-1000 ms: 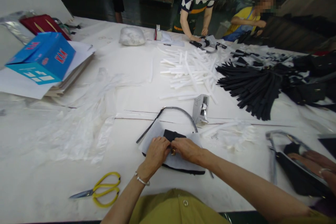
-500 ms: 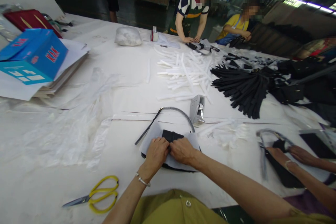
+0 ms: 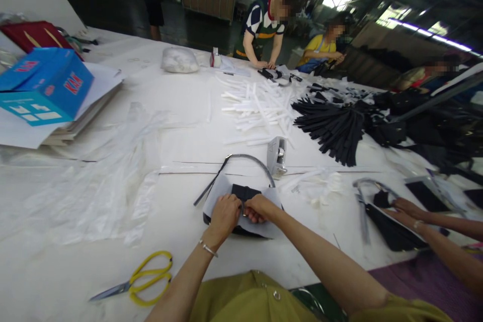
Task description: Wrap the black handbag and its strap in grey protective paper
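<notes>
A small black bag (image 3: pixel 245 193) with a curved grey handle (image 3: pixel 249 159) lies on the white table (image 3: pixel 188 105), partly covered by a sheet of white paper (image 3: pixel 264 229). My left hand (image 3: pixel 225 215) and my right hand (image 3: pixel 257 208) meet over the middle of the bag. Both have their fingers curled and pinched on the bag's front by a small metal fitting. A thin bracelet circles my left wrist.
Yellow scissors (image 3: pixel 145 279) lie front left; clear plastic film (image 3: pixel 113 181) spreads at left. A blue box (image 3: pixel 43 85) sits on papers. White strips (image 3: pixel 260 105), black strips (image 3: pixel 334 128) and a tape dispenser (image 3: pixel 277 155) lie beyond. A co-worker's hands (image 3: pixel 405 211) handle another bag at right; others work across.
The view has tilted and shifted, so the table sits lower left. My hands stay pinched on the bag, drawn slightly closer together. The co-worker's hands at right have moved on their bag.
</notes>
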The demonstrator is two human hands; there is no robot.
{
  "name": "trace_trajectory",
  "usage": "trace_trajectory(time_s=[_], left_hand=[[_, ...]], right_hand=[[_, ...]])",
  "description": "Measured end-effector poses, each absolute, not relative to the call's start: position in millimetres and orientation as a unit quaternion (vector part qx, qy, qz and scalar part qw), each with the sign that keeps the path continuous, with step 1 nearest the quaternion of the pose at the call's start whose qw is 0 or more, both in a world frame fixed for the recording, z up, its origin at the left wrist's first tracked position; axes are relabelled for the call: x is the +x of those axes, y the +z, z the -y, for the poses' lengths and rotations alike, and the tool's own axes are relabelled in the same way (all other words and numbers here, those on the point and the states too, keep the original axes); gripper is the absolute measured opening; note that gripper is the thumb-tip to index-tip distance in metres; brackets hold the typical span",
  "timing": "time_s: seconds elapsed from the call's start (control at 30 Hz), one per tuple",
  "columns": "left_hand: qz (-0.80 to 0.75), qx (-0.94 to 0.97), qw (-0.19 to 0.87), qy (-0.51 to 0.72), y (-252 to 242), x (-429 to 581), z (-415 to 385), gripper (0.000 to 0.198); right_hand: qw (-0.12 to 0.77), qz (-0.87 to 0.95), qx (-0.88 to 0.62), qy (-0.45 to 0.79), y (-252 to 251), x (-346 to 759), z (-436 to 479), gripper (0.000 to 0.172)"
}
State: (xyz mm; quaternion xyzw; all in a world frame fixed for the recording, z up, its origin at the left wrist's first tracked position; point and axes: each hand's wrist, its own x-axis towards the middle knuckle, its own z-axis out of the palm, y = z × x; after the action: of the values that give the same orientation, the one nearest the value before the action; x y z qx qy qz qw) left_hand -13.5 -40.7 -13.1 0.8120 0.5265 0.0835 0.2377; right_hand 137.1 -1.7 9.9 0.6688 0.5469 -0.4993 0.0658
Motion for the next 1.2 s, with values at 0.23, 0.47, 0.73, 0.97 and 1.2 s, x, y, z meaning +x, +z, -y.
trace_trajectory(time_s=[0.23,0.47,0.73,0.97,1.2], left_hand=[[-0.529,0.809,0.241,0.09,-12.2,-15.3,38.0,0.016],[-0.523,0.818,0.231,0.062,-2.5,-14.4,39.3,0.017],[-0.521,0.831,0.192,0.039,20.8,-32.8,9.0,0.024],[-0.491,0.847,0.2,0.044,20.5,-24.4,-10.6,0.035],[-0.41,0.859,0.25,0.177,34.5,-32.2,36.5,0.015]], right_hand=[[-0.059,-0.611,0.668,-0.421,32.0,164.3,31.9,0.017],[-0.038,-0.721,0.625,-0.297,25.4,153.8,34.1,0.022],[-0.014,-0.72,0.642,-0.263,30.5,180.4,-3.9,0.031],[0.038,-0.719,0.622,-0.307,20.6,185.4,-25.1,0.069],[0.049,-0.723,0.605,-0.33,23.8,179.0,-43.0,0.07]])
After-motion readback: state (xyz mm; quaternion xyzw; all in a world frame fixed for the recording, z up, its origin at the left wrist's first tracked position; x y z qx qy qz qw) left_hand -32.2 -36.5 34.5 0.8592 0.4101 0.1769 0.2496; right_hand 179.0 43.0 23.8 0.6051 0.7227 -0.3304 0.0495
